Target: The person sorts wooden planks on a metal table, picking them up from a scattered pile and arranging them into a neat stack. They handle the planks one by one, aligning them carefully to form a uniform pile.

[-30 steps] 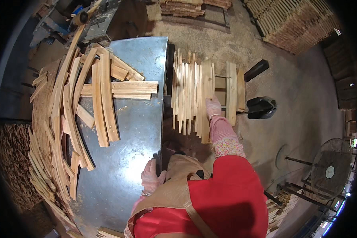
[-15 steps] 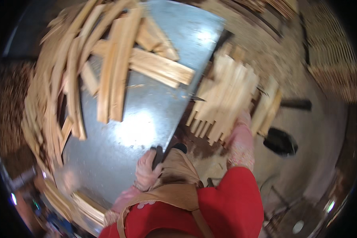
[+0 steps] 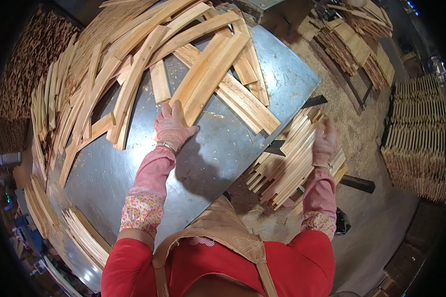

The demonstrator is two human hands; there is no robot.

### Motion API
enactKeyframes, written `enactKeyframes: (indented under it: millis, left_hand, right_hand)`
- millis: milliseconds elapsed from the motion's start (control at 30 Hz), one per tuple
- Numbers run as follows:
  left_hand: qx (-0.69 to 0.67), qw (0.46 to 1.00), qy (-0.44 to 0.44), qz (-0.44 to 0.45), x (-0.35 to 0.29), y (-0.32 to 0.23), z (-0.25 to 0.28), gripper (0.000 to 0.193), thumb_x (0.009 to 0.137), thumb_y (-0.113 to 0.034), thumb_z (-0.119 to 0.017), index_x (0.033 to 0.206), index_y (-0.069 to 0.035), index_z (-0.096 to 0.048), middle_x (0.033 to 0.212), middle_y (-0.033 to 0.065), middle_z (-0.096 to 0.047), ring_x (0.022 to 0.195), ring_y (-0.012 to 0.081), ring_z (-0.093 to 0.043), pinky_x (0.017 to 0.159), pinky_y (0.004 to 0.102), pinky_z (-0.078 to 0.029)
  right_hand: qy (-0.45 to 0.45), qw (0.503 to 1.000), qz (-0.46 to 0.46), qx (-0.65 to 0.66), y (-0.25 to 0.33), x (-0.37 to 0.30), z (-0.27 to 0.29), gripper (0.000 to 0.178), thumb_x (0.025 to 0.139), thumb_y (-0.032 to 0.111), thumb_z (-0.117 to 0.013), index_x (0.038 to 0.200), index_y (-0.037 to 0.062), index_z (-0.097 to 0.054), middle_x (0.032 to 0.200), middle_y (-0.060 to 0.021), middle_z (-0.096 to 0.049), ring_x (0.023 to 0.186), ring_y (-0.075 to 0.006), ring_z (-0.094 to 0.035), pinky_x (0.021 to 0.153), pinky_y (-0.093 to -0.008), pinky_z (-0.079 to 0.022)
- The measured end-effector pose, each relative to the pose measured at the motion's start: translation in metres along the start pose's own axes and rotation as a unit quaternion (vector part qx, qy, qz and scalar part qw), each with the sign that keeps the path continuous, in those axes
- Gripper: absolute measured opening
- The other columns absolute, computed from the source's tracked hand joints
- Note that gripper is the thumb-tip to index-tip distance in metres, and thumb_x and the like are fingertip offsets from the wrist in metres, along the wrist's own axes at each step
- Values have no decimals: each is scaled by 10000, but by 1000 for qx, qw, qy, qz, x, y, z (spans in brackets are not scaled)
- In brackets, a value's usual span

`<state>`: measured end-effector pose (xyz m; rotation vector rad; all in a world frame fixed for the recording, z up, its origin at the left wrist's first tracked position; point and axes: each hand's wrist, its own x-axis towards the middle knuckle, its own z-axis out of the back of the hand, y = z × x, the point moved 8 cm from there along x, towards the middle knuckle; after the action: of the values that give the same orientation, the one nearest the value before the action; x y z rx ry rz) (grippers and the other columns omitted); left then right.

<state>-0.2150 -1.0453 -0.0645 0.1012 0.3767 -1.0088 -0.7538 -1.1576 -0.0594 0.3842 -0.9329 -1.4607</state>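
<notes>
My left hand [image 3: 173, 126] lies over the steel table, its thumb spread. Its fingers touch the near end of a pair of long wooden slats [image 3: 210, 74] that rest among other loose pieces. A bracelet circles that wrist. Off the table's right edge, my right hand [image 3: 325, 141] is at the right side of a stack of narrow pale slats [image 3: 287, 153]. Motion smears its fingers, and whether they grip a slat cannot be made out. Under the left hand's slats, other slats [image 3: 248, 104] lie crosswise.
A heap of curved slats [image 3: 134, 84] covers the left and far parts of the metal table [image 3: 198, 168]. Dark metal bars [image 3: 358, 183] stick out by the stack. Stacked wood [image 3: 416, 138] stands at right, and more wood bundles [image 3: 354, 47] lie farther back.
My left hand has moved from the table's near edge forward to the slats. My right hand has shifted up along the stack's right side. The whole view has turned and moved.
</notes>
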Motion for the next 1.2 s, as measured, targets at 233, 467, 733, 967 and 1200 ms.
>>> enactKeyframes:
  millis: [233,467,733,967,1200]
  left_hand:
    - [-70,996,-37,29,-67,69,-15,930,765,-481,-865,1519,-107,-468,1321,207,-625,1166,445,-648,1044,533,-522]
    - [-583,782,214,59,-149,145,-102,604,892,-252,-863,1335,81,-623,1135,132,-750,960,189,-740,836,341,-611]
    - [-760,638,39,118,-286,270,-54,706,891,-173,-801,1499,26,-503,1237,83,-703,1024,163,-700,954,337,-584]
    - [-770,613,-52,170,-373,404,-117,777,893,-143,-766,1580,14,-439,1262,104,-695,1105,183,-674,993,342,-569]
    - [-698,692,-50,178,-454,486,-121,801,927,-207,-745,1622,-5,-403,1295,159,-703,1110,246,-683,1019,362,-540]
  right_hand:
    - [369,890,183,-198,193,-35,-209,809,909,542,-750,1554,102,-537,1522,-194,-575,1419,-382,-527,1161,-501,-434]
    - [245,887,212,-329,230,-41,-276,909,798,551,-841,1524,138,-481,1536,-181,-491,1410,-364,-503,1076,-548,-480]
    - [352,843,124,-387,273,-88,-290,751,850,434,-805,1366,-44,-542,1180,-287,-741,1142,-461,-715,983,-509,-575]
    - [467,874,-129,46,300,-327,-351,513,970,287,-722,1345,-35,-583,1097,-134,-687,979,-232,-663,863,-364,-563]
    - [653,724,-48,219,538,-671,-364,864,900,280,-816,1581,-24,-381,1382,-230,-638,1266,-314,-626,1069,-378,-503]
